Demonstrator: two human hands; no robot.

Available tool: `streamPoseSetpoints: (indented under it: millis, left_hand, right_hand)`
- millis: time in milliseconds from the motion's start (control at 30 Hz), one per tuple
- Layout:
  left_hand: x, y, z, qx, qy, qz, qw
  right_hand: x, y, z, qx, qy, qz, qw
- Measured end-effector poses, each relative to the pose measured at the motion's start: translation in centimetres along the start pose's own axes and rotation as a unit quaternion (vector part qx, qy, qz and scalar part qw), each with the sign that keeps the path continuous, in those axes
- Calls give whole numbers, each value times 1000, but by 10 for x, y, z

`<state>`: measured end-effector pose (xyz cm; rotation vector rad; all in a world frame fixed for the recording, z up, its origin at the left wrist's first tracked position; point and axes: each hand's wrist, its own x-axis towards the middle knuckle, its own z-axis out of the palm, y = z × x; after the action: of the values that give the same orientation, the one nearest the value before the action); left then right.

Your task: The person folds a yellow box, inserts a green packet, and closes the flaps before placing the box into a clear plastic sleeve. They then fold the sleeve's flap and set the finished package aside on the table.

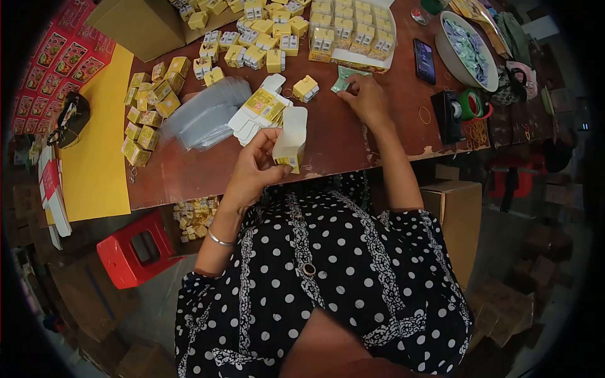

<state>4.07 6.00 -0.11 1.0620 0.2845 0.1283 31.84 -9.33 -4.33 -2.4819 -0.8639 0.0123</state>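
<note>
Dotted garment [340, 258], table edge [340, 172], bare wood [334, 135] between held carton [292, 142] and packet [344, 77]

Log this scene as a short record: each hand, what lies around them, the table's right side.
Left hand: holds small open carton, flap up
Right hand: fingers on green packet
Between hands: yellow-and-white cube
Beside left hand: flat cartons, clear plastic sleeves
Beyond right hand: display box of cubes
Table right: phone, basin of packets
</note>
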Motion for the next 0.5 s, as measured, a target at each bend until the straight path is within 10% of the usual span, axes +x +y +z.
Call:
streamPoseSetpoints:
  millis: [500]
  left_hand:
    - [19,6,8,60,30,49,997]
  right_hand:
    - [18,1,4,40,-96,14,994]
